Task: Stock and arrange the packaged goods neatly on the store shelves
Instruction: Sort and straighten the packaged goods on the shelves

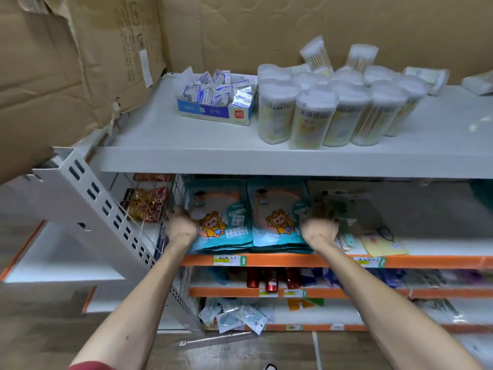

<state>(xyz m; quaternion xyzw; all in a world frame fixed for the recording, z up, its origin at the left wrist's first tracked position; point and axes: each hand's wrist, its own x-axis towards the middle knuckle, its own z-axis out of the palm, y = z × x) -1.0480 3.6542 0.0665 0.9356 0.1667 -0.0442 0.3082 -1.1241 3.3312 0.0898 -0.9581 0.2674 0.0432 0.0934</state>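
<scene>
Two stacks of teal cartoon-printed packs lie side by side on the second shelf, the left stack and the right stack. My left hand presses against the outer left edge of the left stack. My right hand presses against the outer right edge of the right stack. The fingers of both hands reach back under the top shelf and are blurred. Neither hand lifts a pack.
The white top shelf holds a blue box of small packets and several cotton-swab tubs. Flat cards lie right of the teal stacks. A wire divider and snack bags sit to the left. Lower orange-edged shelves hold more goods.
</scene>
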